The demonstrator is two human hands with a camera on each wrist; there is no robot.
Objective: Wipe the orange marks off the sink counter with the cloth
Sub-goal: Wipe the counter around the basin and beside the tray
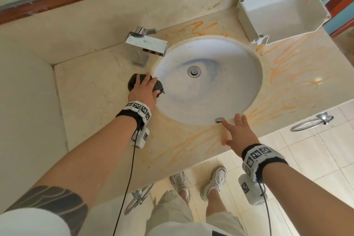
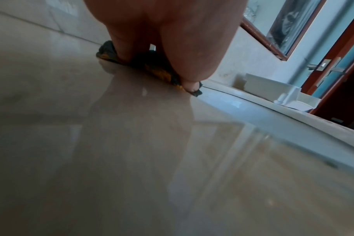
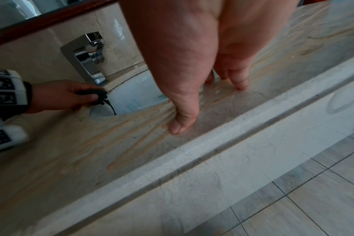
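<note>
While the dark cloth [image 1: 134, 82] lies bunched on the sink counter [image 1: 92, 90] at the basin's [image 1: 208, 82] left rim, the left hand [image 1: 142, 89] grips it.
Orange marks [image 1: 283, 74] cover the counter's right and front; the right hand [image 1: 237, 132], fingers spread, presses flat near the front edge. Faucet [image 1: 145, 44] behind cloth; white tray [image 1: 283, 11] far right.

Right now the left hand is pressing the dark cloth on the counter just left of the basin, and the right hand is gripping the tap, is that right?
Not quite. The left hand does press the dark cloth beside the basin, but the right hand rests open on the front of the counter; the tap stands untouched, as the head view shows.
</note>
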